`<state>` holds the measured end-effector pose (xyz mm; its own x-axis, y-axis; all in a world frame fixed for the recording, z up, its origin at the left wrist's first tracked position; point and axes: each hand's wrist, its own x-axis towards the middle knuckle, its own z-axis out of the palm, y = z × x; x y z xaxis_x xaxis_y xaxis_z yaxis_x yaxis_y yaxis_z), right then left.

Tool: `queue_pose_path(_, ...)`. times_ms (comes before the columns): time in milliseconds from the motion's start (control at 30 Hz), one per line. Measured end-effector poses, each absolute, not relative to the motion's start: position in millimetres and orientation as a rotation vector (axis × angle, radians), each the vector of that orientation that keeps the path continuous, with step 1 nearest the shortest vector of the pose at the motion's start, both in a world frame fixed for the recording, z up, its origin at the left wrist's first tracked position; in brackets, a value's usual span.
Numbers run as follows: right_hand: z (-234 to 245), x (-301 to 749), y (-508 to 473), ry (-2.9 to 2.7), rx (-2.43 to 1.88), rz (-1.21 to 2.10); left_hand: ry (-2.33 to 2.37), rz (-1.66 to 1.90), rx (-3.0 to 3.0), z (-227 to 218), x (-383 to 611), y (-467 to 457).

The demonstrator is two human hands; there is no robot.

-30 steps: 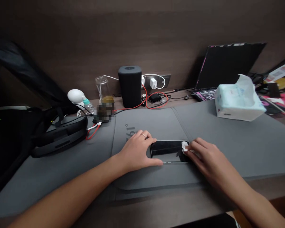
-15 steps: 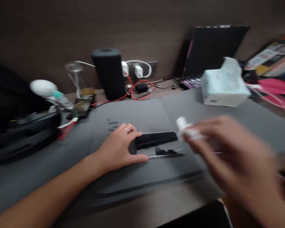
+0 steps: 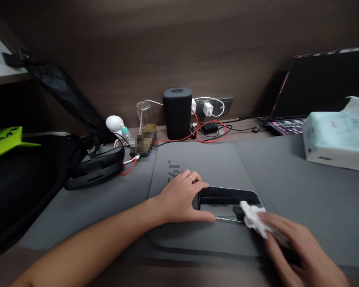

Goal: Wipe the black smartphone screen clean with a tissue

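A dark glossy smartphone [image 3: 227, 198] lies flat on the grey desk mat [image 3: 275, 171], its screen reflecting light and dark bands. My left hand [image 3: 187, 199] grips its left end, thumb along the near edge and fingers at the far edge; a ring shows on one finger. Between the thumb and fingers of my right hand [image 3: 299, 247] is a crumpled white tissue [image 3: 253, 217]. The tissue covers the near right corner of the phone; whether it presses on the glass I cannot tell.
Behind the mat stand a dark speaker [image 3: 177, 115], a clear bottle [image 3: 144, 113] and tangled cables [image 3: 212, 131]. A tissue pack [image 3: 335, 137] sits at right before an open laptop [image 3: 323, 87]. Headphones [image 3: 97, 169] and a black bag [image 3: 24, 187] are at left.
My right hand has come down and inward, bringing the white tissue to the phone's right end. My left hand keeps its hold. The view has swung left.
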<state>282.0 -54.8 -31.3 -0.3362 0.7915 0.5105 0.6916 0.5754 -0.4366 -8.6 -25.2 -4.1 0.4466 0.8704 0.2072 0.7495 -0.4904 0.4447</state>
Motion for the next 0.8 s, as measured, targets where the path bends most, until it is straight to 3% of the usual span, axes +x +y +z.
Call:
queue_pose_path(467,-19,234,-40,-2.506,-0.978,-0.270,1.379,0.581,2.441,-2,-8,-24)
queue_pose_path(800,10,181,-34,-2.618,-0.852,0.053,1.350,0.551,2.511,-4,-8,-23)
